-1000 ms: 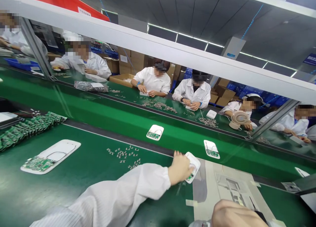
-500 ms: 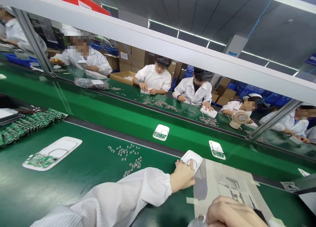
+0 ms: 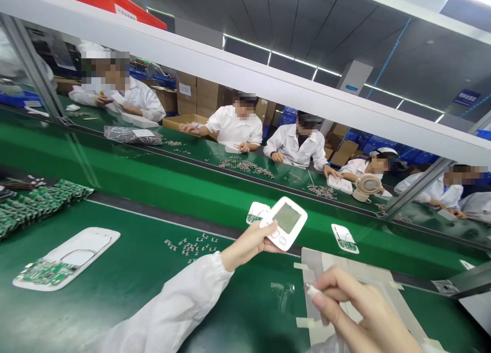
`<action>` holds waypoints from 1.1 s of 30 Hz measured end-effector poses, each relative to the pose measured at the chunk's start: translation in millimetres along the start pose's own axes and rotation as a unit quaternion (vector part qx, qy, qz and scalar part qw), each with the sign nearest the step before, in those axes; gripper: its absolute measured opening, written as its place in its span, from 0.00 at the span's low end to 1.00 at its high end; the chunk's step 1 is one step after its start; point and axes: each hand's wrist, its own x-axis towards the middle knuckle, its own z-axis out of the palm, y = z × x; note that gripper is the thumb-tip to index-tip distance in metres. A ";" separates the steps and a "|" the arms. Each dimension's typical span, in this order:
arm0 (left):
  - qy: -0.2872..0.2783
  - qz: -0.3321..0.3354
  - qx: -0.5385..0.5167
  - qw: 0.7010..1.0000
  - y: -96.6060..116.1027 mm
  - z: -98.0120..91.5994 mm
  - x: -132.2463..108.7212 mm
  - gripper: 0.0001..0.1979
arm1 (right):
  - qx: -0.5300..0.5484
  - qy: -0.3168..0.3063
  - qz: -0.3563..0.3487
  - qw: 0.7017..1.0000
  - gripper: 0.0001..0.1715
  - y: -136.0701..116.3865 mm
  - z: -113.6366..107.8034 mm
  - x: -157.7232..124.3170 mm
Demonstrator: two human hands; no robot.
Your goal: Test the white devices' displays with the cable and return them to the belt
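Observation:
My left hand [image 3: 251,241] is closed on a white device housing [image 3: 297,233] with a grey display window and oval buttons. It is held tilted over the near edge of the conveyor, screen side facing me. At lower right, my right hand [image 3: 360,304] pinches a small white piece [image 3: 313,290] between thumb and fingertips; its exact kind is too small to make out. Below that hand lies a sheet [image 3: 326,258] taped to the bench. Small metal parts [image 3: 190,246] are scattered to the left of my left hand.
A white housing with a green circuit board [image 3: 49,272] rests at bench left, near a row of circuit boards [image 3: 49,204]. The green conveyor [image 3: 161,184] carries housings [image 3: 345,239]. Co-workers in white sit across it, by a small fan [image 3: 367,185]. A metal post [image 3: 418,186] stands at right.
My left hand was lying on an open housing at the bench edge; now it holds a housing raised, screen side showing. My right hand has moved up and left, pinching the small white piece.

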 end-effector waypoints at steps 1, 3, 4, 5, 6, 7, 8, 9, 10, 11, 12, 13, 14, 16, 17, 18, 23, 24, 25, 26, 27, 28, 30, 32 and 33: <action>0.001 0.013 -0.048 0.999 11.6 -9.4 -10.2 0.23 | 0.029 0.016 0.024 0.999 0.17 -5.2 3.1 7.9; 0.008 0.032 -0.193 0.981 32.5 -26.4 -30.8 0.20 | 0.097 0.045 0.053 0.993 0.18 -14.4 11.5 26.4; 0.008 0.039 -0.265 0.963 41.1 -33.7 -40.1 0.18 | 0.135 0.053 0.057 0.988 0.18 -18.1 16.3 36.1; 0.005 0.044 -0.327 0.944 48.2 -40.1 -48.0 0.16 | 0.172 0.056 0.056 0.982 0.18 -21.0 21.1 45.3; -0.004 0.049 -0.368 0.929 53.6 -45.4 -54.3 0.15 | 0.208 0.057 0.051 0.975 0.18 -23.3 25.7 53.6; -0.014 0.052 -0.384 0.922 57.6 -49.7 -59.0 0.15 | 0.242 0.056 0.046 0.968 0.18 -24.9 29.8 60.5; -0.026 0.053 -0.387 0.920 60.2 -53.0 -62.3 0.15 | 0.272 0.057 0.042 0.960 0.18 -26.0 33.3 65.7; -0.037 0.051 -0.386 0.920 61.7 -55.4 -64.2 0.16 | 0.299 0.062 0.040 0.952 0.17 -26.8 36.0 69.3; -0.043 0.048 -0.383 0.922 62.4 -56.9 -65.1 0.17 | 0.322 0.067 0.037 0.944 0.17 -27.2 38.0 71.4; -0.047 0.044 -0.379 0.923 62.4 -57.6 -65.2 0.17 | 0.340 0.069 0.034 0.937 0.17 -27.4 39.4 72.3; -0.049 0.041 -0.375 0.925 62.1 -57.8 -64.9 0.17 | 0.353 0.068 0.030 0.933 0.17 -27.4 40.4 72.3; -0.049 0.039 -0.371 0.926 61.7 -57.6 -64.3 0.17 | 0.361 0.066 0.027 0.930 0.16 -27.2 41.0 71.8; -0.048 0.040 -0.366 0.928 61.1 -57.1 -63.7 0.17 | 0.366 0.062 0.026 0.928 0.16 -27.0 41.4 71.1; -0.035 0.042 -0.353 0.934 60.1 -56.0 -62.7 0.17 | 0.367 0.052 0.026 0.928 0.15 -26.6 42.0 70.0; -0.025 0.041 -0.345 0.937 59.8 -55.4 -62.5 0.17 | 0.366 0.050 0.026 0.929 0.15 -26.5 42.2 69.8; -0.014 0.038 -0.339 0.940 59.7 -55.0 -62.4 0.17 | 0.365 0.049 0.027 0.929 0.15 -26.6 42.4 69.7; 0.003 0.027 -0.326 0.945 59.5 -54.0 -63.7 0.17 | 0.355 0.046 0.036 0.933 0.15 -27.7 42.0 69.3; 0.003 0.027 -0.325 0.945 59.2 -53.7 -63.8 0.17 | 0.353 0.047 0.037 0.934 0.16 -27.6 41.7 68.9; 0.003 0.026 -0.326 0.945 58.8 -53.4 -63.9 0.18 | 0.352 0.047 0.037 0.934 0.16 -27.3 41.3 68.4; 0.004 0.025 -0.326 0.945 58.4 -53.1 -63.9 0.18 | 0.350 0.047 0.037 0.935 0.16 -26.7 40.9 67.9; 0.006 0.023 -0.328 0.944 58.1 -52.8 -63.8 0.18 | 0.348 0.045 0.036 0.936 0.16 -26.0 40.6 67.4; 0.007 0.022 -0.329 0.944 58.2 -52.5 -63.9 0.19 | 0.346 0.044 0.036 0.937 0.16 -25.3 40.3 67.0; 0.012 0.025 -0.323 0.946 59.3 -51.8 -64.4 0.19 | 0.335 0.044 0.039 0.940 0.16 -24.1 40.0 66.3; 0.023 0.032 -0.301 0.953 61.9 -50.8 -66.0 0.18 | 0.312 0.053 0.049 0.947 0.16 -24.0 39.9 65.6; 0.033 0.037 -0.287 0.957 63.4 -49.8 -67.3 0.17 | 0.299 0.058 0.054 0.951 0.17 -24.3 39.9 65.3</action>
